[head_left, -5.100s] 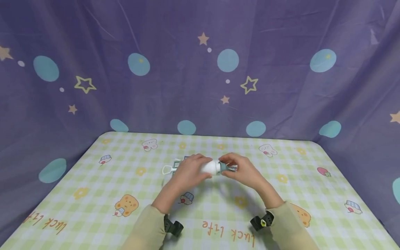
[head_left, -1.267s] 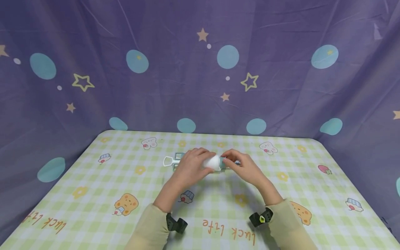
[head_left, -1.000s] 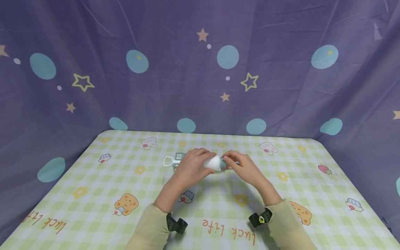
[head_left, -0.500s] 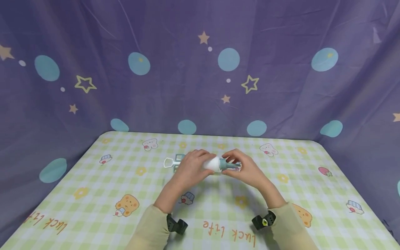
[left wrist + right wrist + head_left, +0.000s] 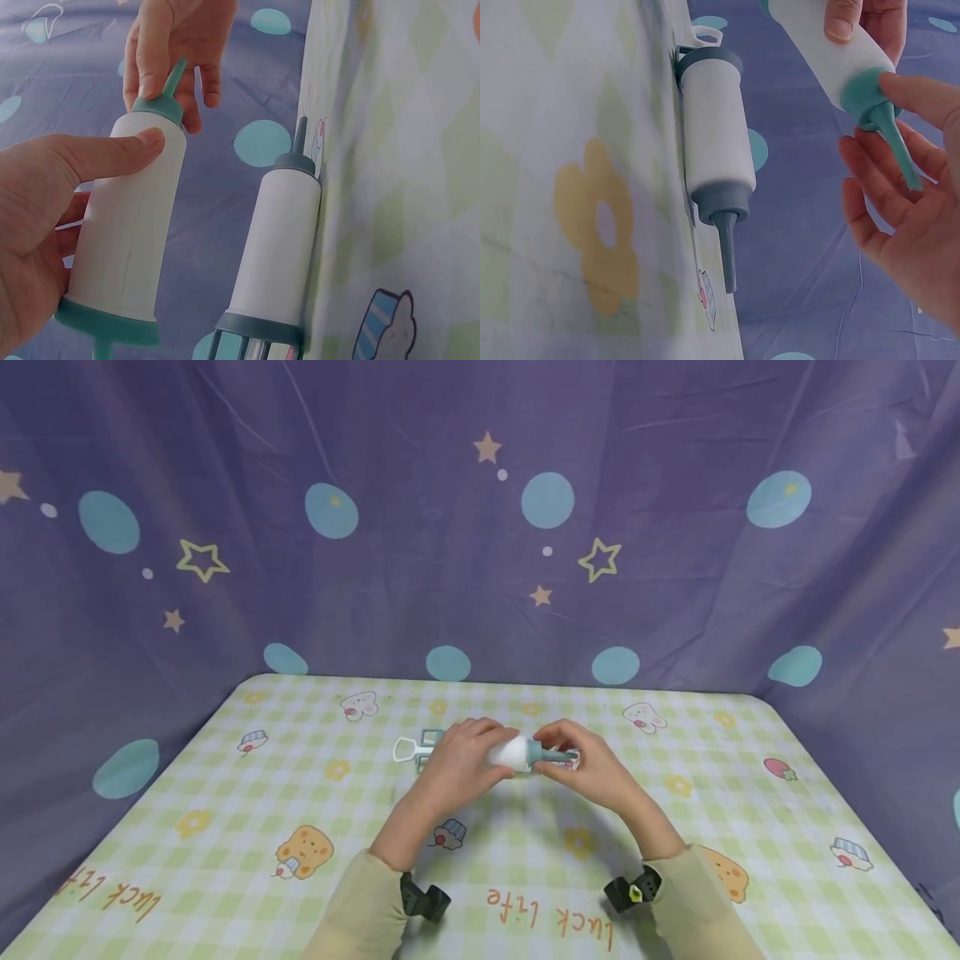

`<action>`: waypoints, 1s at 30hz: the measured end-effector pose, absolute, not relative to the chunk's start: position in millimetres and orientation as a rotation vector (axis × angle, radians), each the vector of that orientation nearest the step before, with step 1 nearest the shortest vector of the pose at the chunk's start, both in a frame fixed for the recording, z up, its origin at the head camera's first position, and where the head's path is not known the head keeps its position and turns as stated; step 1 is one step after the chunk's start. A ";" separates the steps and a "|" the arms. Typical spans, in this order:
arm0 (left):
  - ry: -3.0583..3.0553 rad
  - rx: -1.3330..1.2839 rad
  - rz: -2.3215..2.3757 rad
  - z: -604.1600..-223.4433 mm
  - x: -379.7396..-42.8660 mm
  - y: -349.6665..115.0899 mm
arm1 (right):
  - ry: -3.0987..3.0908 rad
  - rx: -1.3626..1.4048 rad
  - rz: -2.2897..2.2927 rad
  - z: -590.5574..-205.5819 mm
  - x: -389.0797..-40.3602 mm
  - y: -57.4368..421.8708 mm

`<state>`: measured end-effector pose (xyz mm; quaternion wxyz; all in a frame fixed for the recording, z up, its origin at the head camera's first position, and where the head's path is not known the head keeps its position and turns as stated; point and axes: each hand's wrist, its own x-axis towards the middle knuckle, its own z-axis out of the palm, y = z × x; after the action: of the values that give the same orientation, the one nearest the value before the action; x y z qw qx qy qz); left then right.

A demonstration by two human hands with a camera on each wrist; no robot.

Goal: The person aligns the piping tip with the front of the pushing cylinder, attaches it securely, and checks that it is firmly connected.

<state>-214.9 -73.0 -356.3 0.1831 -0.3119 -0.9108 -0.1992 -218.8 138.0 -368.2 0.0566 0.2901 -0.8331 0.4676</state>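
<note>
My left hand (image 5: 465, 760) grips the white barrel (image 5: 135, 210) of a large plunger syringe with teal ends, held roughly level above the table. At its right end is a teal nozzle cap (image 5: 864, 91), on the barrel. My right hand (image 5: 588, 764) holds that cap by its rim, thumb on one side and fingers round the other. The slim nozzle (image 5: 900, 154) points into the right palm. In the head view the left hand covers much of the barrel; a white loop handle (image 5: 404, 749) sticks out to its left.
A second white syringe (image 5: 718, 127) with grey-blue ends lies on the table close to the held one, mostly hidden in the head view. The checked tablecloth (image 5: 247, 810) has printed cartoons, and a purple curtain (image 5: 420, 568) hangs behind.
About a second ago the right fingers were bunched over the nozzle; they have since spread back round the cap's rim, showing the nozzle. The left hand keeps its grip in place.
</note>
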 end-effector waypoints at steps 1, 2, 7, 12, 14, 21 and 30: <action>-2.568 -0.881 -0.565 -356.5 -214.9 -73.0 | -2.534 0.874 1.420 -372.6 -221.8 139.1; -2.567 -0.882 -0.564 -356.6 -214.9 -73.0 | -2.543 0.864 1.429 -376.7 -224.5 140.2; -2.565 -0.882 -0.524 -356.8 -214.3 -72.8 | -2.569 0.847 1.457 -383.2 -228.2 142.1; -2.554 -0.888 -0.510 -356.5 -213.8 -72.0 | -2.579 0.836 1.433 -384.9 -229.2 141.9; -2.555 -0.889 -0.505 -356.6 -213.7 -71.4 | -2.588 0.827 1.437 -385.5 -229.3 141.8; -2.554 -0.904 -0.520 -357.0 -213.4 -69.8 | -2.620 0.809 1.432 -387.8 -230.5 141.9; -2.546 -0.916 -0.498 -357.0 -212.8 -70.4 | -2.623 0.790 1.414 -388.6 -230.3 141.9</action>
<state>-212.8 -70.4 -357.0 0.1940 -0.3267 -0.9078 -0.1775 -230.3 141.9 -388.6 0.0295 0.2561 -0.8505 0.4585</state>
